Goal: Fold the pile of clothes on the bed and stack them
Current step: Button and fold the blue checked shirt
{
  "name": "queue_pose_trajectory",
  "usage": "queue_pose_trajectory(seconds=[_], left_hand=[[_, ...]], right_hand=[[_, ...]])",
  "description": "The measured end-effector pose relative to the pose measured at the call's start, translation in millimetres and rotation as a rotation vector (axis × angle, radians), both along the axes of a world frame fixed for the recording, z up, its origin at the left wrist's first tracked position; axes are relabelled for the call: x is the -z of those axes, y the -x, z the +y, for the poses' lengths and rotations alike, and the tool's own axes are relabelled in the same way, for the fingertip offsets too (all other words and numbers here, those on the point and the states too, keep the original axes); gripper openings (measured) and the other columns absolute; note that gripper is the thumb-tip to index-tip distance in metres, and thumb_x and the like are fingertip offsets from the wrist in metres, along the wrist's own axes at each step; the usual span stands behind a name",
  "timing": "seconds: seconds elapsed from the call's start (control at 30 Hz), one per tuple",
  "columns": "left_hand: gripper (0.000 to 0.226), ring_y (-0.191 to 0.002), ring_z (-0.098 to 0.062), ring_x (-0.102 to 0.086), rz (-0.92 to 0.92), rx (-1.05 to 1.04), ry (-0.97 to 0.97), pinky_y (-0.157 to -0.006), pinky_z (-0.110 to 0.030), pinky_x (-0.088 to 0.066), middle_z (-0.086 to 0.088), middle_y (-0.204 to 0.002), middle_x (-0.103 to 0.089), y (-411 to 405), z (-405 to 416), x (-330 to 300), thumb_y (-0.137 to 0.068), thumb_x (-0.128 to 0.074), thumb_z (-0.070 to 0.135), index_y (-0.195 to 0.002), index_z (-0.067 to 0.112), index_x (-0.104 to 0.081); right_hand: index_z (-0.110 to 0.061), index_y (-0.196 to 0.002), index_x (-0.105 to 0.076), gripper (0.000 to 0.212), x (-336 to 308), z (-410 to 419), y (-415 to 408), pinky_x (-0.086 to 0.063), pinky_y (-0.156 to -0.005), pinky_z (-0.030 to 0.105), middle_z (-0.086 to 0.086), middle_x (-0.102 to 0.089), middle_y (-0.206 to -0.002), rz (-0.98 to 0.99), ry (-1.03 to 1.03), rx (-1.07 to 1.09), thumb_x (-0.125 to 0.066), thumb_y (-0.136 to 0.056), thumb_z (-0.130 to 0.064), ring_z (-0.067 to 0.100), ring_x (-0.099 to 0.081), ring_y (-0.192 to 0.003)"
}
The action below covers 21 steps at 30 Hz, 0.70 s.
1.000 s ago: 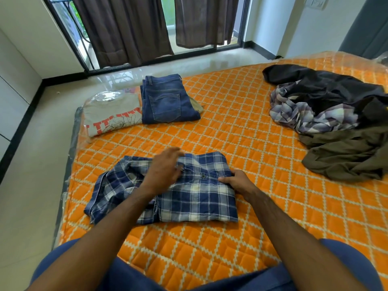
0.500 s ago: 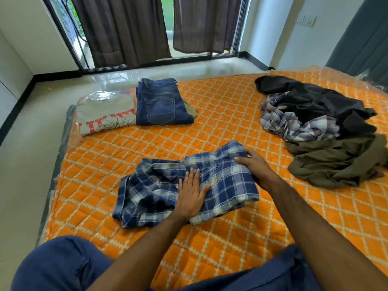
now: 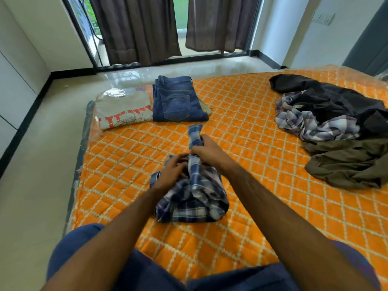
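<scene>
Head view: bunched blue plaid shirt (image 3: 190, 198) (bed-bound)

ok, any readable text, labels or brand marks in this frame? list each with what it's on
Folded grey T-shirt: large red block letters in its print, partly folded under and too blurred to read.
Folded jeans: no patch or label text legible.
Blue plaid shirt held by the left hand and right hand: no tag visible.
Wall switch plate: no readable marking.
</scene>
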<state>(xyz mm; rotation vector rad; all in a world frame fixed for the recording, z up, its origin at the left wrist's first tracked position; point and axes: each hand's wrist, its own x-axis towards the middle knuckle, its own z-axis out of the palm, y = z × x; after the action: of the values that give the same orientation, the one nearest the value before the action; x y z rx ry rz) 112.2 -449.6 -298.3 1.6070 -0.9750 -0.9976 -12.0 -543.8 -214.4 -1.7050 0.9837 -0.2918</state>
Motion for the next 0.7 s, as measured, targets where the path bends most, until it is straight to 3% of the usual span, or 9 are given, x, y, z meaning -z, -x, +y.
queue_pose_trajectory(seconds=[0.07, 0.13, 0.2, 0.3, 0.43, 0.53, 0.6, 0.67, 0.7], left_hand=[[0.037, -0.065, -0.017, -0.063, 0.257, -0.136, -0.146, -0.049, -0.025, -0.051, -0.009, -0.098, -0.063, -37.6, 15.7, -19.7, -0.109, -0.039, 0.037, -0.127, 0.011, -0.057], [0.059, -0.058, -0.018, -0.059, 0.417, -0.133, -0.262, -0.045, -0.027, -0.049, -0.009, -0.087, -0.061, -64.7, 33.7, -25.4, -0.105, -0.03, 0.059, -0.119, 0.011, -0.061], [0.066, -0.057, -0.018, -0.06, 0.416, -0.079, -0.333, -0.048, -0.028, -0.049, -0.008, -0.083, -0.061, -78.3, 47.7, -15.4, -0.1, -0.03, 0.068, -0.121, 0.013, -0.06], [0.054, -0.062, -0.02, -0.05, 0.195, -0.013, -0.417, -0.058, -0.033, -0.045, -0.014, -0.09, -0.053, -87.9, 56.9, 13.8, -0.1, -0.043, 0.064, -0.114, 0.015, -0.06], [0.029, -0.068, -0.023, -0.053, 0.087, -0.005, -0.439, -0.059, -0.035, -0.046, -0.017, -0.093, -0.052, -87.5, 54.2, 21.9, -0.104, -0.044, 0.038, -0.107, 0.011, -0.056], [0.023, -0.078, -0.031, -0.062, -0.095, -0.188, -0.371, -0.057, -0.045, -0.056, -0.015, -0.097, -0.061, -88.1, 49.6, 11.8, -0.107, -0.036, 0.027, -0.109, 0.011, -0.053], [0.021, -0.091, -0.032, -0.06, -0.373, -0.314, -0.221, -0.073, -0.052, -0.054, -0.014, -0.112, -0.06, -90.4, 45.9, 12.4, -0.104, -0.042, 0.024, -0.12, 0.014, -0.05], [0.034, -0.114, -0.029, -0.053, -0.717, -0.274, -0.076, -0.094, -0.049, -0.047, -0.011, -0.13, -0.052, -83.2, 42.7, 16.6, -0.1, -0.051, 0.025, -0.132, 0.013, -0.049], [0.042, -0.123, -0.028, -0.048, -0.859, -0.206, -0.011, -0.101, -0.048, -0.043, -0.01, -0.137, -0.048, -74.8, 41.7, 19.2, -0.098, -0.051, 0.032, -0.136, 0.013, -0.049]], right_hand=[[-0.015, -0.13, -0.047, 0.044, 11.6, 19.1, -32.1, -0.056, -0.079, 0.044, 0.008, -0.061, -0.108, 0.044, 0.033, -0.037, -0.064, -0.091, -0.024, 0.027, -0.063, -0.094], [-0.015, -0.137, -0.041, 0.049, 27.0, 38.5, -56.6, -0.052, -0.072, 0.038, 0.005, -0.059, -0.102, 0.08, 0.047, -0.076, -0.062, -0.093, -0.021, 0.022, -0.061, -0.088], [-0.015, -0.134, -0.041, 0.047, 44.3, 55.6, -71.2, -0.055, -0.071, 0.04, 0.006, -0.059, -0.1, 0.138, 0.052, -0.093, -0.061, -0.093, -0.021, 0.022, -0.062, -0.085], [-0.016, -0.129, -0.045, 0.04, 66.9, 68.3, -77.1, -0.064, -0.07, 0.045, 0.011, -0.064, -0.107, 0.186, -0.007, -0.145, -0.062, -0.096, -0.029, 0.026, -0.07, -0.084], [-0.017, -0.146, -0.038, 0.049, 76.1, 57.5, -56.2, -0.062, -0.067, 0.036, 0.012, -0.062, -0.112, 0.08, -0.159, -0.121, -0.059, -0.103, -0.028, 0.024, -0.069, -0.085], [-0.015, -0.147, -0.043, 0.052, 86.6, 31.0, -22.8, -0.054, -0.09, 0.04, 0.007, -0.049, -0.132, 0.163, 0.142, 0.05, -0.059, -0.101, -0.033, 0.021, -0.057, -0.109], [-0.015, -0.144, -0.044, 0.057, 96.6, 16.4, 1.1, -0.044, -0.104, 0.045, 0.008, -0.039, -0.141, 0.356, 0.381, 0.138, -0.061, -0.097, -0.042, 0.028, -0.044, -0.127], [-0.012, -0.147, -0.037, 0.075, 111.0, 7.6, 19.2, -0.04, -0.107, 0.048, 0.012, -0.034, -0.146, 0.516, 0.352, 0.147, -0.062, -0.093, -0.058, 0.035, -0.038, -0.133], [-0.009, -0.148, -0.034, 0.085, 116.6, 6.5, 25.4, -0.041, -0.107, 0.05, 0.014, -0.035, -0.148, 0.532, 0.238, 0.147, -0.063, -0.09, -0.065, 0.036, -0.039, -0.134]])
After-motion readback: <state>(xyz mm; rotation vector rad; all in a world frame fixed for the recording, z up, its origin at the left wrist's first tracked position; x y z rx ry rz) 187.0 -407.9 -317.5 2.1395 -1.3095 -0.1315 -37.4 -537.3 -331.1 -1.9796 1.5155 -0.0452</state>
